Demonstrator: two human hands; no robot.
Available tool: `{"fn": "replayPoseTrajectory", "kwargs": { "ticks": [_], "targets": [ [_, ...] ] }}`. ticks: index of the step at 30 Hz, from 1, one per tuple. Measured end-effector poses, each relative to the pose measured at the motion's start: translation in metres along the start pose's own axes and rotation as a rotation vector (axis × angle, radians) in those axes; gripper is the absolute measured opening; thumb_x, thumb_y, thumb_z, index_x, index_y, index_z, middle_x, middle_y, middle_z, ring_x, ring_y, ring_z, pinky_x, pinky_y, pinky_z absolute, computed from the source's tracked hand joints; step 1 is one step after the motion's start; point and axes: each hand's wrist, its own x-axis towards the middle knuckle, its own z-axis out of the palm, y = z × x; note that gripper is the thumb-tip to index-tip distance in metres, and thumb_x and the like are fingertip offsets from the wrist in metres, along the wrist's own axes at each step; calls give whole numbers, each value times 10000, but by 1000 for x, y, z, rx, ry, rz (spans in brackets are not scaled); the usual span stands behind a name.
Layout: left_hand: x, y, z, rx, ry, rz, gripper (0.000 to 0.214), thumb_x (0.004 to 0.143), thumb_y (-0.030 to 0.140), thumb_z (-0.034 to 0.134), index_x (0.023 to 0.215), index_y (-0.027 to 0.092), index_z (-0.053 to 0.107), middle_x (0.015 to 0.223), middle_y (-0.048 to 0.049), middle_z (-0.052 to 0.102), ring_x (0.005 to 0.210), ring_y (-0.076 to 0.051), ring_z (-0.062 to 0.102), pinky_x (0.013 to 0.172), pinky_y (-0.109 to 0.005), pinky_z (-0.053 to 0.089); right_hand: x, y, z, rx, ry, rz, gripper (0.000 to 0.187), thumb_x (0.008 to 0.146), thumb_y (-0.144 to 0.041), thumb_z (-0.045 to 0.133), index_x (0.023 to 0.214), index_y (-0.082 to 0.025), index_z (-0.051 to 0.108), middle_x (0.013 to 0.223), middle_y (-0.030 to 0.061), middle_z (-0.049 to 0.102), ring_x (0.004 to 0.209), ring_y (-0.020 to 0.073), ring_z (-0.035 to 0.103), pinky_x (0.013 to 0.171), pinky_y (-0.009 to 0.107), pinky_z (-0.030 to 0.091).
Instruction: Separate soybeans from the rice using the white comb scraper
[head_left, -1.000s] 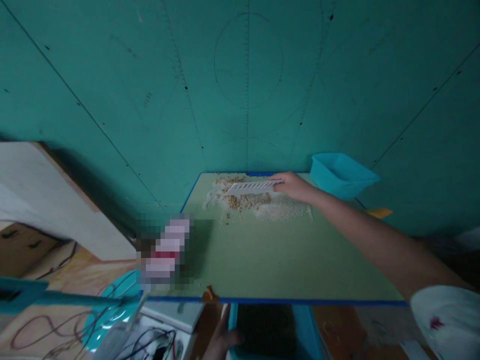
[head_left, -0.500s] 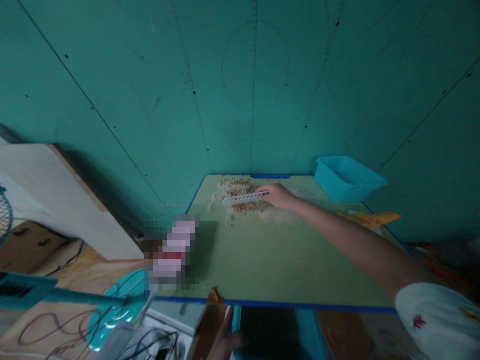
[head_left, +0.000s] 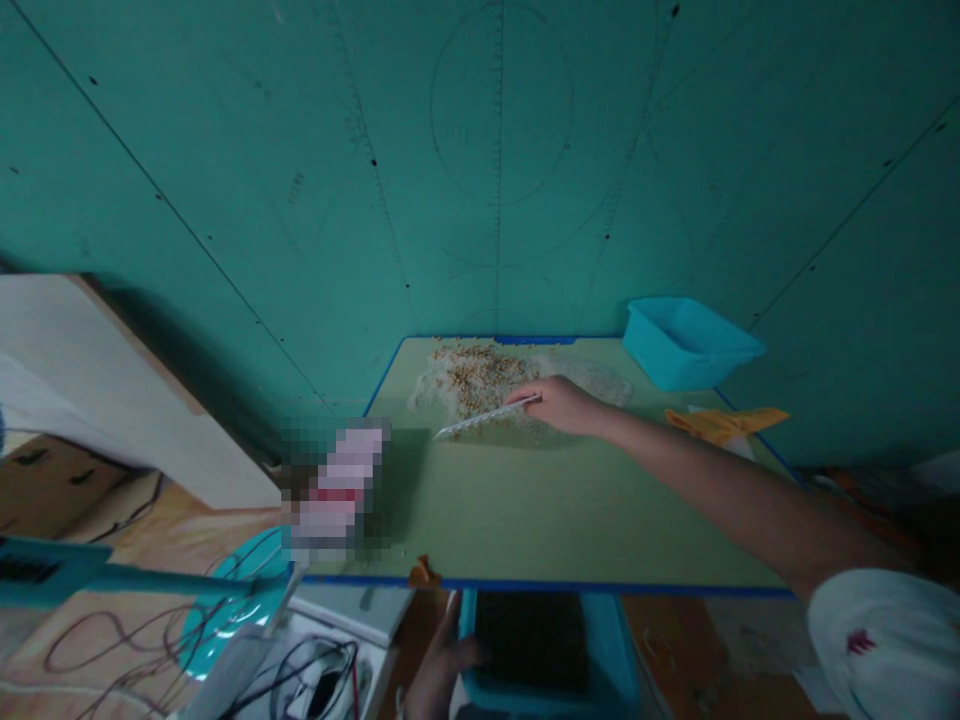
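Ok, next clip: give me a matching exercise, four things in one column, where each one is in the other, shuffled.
1 white scraper
2 teal tub
3 grain pile
4 teal tray

A below the near edge of the board, left hand on its rim
B in the right hand
C at the board's far right corner
D spread along the board's far edge

Pairs: 1-B, 2-C, 3-D, 4-A

White short sleeve [head_left: 892, 650] at right shoulder, small magenta print [head_left: 861, 641]; right arm [head_left: 720, 490] bare below it.
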Motion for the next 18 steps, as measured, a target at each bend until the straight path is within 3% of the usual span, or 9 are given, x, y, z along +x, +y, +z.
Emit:
{"fn": "replayPoseTrajectory", "kwargs": {
  "ticks": [5, 10, 18],
  "targets": [
    [-1, 0, -1, 65, 85, 33, 683, 486, 143, 666, 1166, 135, 612, 874, -78, 754, 841, -275, 628, 801, -357, 428, 4, -3, -1, -29, 40, 38, 397, 724, -33, 459, 990, -190, 709, 822, 5, 728, 713, 127, 620, 610, 207, 408],
    [-3, -3, -3, 51, 77, -3, 763, 477, 141, 690, 1231, 151, 569, 851, -74, 752, 801, -271, 630, 762, -354, 429, 3, -3, 5, -21, 36, 22, 393, 720, -24, 467, 961, -209, 717, 920, 7, 731, 808, 139, 637, 671, 211, 427],
    [-6, 6, 7, 12, -16, 51, 542, 502, 107, 623, 1036, 171, 694, 1033, -74, 743, 1108, -333, 558, 959, -406, 371, -22, -11, 9, 20, -6, -13, 383, 718, -32, 474, 957, -206, 717, 938, 25, 737, 851, 154, 659, 723, 233, 452]
  ]
}}
